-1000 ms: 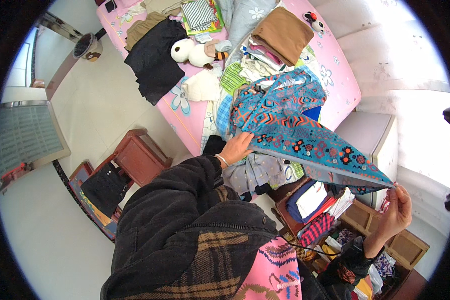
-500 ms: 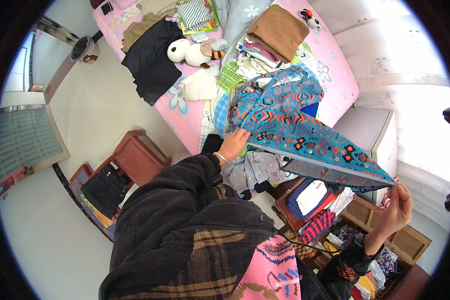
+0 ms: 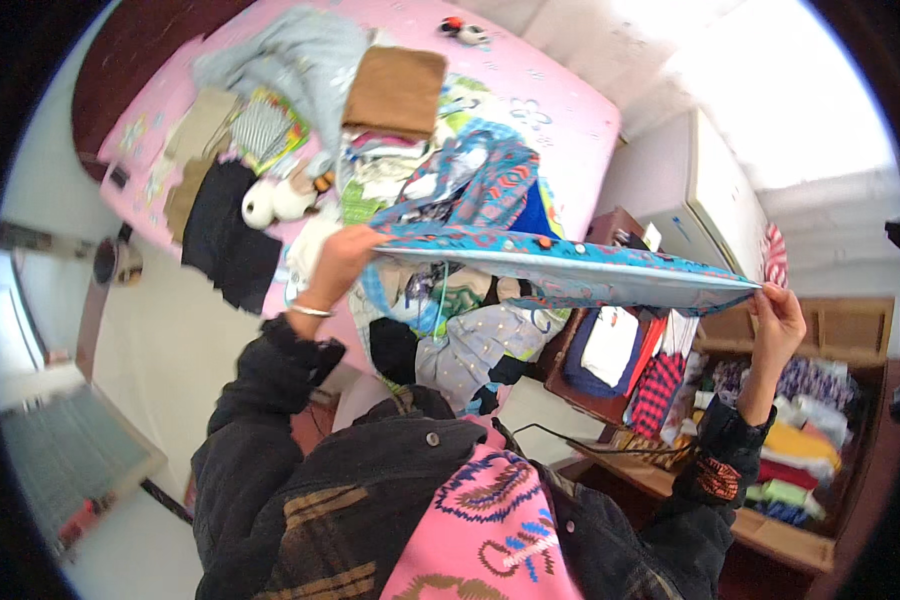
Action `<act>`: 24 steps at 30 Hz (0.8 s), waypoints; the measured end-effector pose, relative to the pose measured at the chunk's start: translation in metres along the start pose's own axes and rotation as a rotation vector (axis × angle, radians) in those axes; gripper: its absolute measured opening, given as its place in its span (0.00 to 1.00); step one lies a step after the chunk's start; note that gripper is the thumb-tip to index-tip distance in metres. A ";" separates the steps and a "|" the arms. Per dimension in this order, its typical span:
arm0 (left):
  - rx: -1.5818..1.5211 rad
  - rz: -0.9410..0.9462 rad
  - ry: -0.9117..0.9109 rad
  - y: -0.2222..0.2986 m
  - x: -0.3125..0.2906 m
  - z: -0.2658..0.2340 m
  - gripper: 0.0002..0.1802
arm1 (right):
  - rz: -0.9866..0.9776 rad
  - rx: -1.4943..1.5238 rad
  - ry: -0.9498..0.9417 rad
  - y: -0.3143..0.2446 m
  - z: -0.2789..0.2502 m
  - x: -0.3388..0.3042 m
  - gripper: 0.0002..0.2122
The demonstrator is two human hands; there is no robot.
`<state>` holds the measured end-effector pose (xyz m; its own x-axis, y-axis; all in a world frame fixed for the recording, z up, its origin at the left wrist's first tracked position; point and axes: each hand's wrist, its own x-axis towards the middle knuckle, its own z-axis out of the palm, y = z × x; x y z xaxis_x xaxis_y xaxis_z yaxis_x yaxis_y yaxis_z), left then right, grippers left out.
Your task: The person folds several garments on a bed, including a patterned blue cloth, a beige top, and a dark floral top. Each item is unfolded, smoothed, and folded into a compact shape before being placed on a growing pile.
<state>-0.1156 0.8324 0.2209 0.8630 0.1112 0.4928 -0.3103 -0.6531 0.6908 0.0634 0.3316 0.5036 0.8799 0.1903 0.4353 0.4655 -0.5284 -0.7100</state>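
A teal garment with orange and black patterning [image 3: 570, 272] stretches in a long taut strip between my hands, its pale inner side facing me. At its left end, my left hand [image 3: 338, 265] is closed on the edge, a light bracelet round the wrist. The far right corner is pinched in the fingertips of my right hand [image 3: 778, 320]. The garment's remaining part lies bunched on the bed beyond the strip. Below the strip sits a crumpled grey dotted cloth [image 3: 485, 338], with a black cloth [image 3: 394, 348] beside it. The garment's exact kind cannot be made out.
The pink bed [image 3: 570, 110] bears a folded brown cloth [image 3: 395, 90] on a clothes pile, a plush toy [image 3: 278, 200] and black trousers [image 3: 228, 235]. At the right are a white cabinet [image 3: 660, 175], a stack of folded clothes [image 3: 605, 350] and an open wooden drawer [image 3: 855, 325] full of clothes.
My left hand has moved left and up, drawing the garment's edge out longer and tighter. More of its pale inner side shows. My right hand keeps its pinch, and the whole view has turned.
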 end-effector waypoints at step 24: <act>0.155 0.023 -0.508 0.186 0.298 -0.145 0.05 | 0.287 0.075 0.154 0.039 -0.112 -0.044 0.07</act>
<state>0.0258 0.8524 0.5732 0.9530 -0.2565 0.1615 -0.3020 -0.7584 0.5777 0.0325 0.2099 0.5188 0.9542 -0.0882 0.2859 0.2111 -0.4786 -0.8523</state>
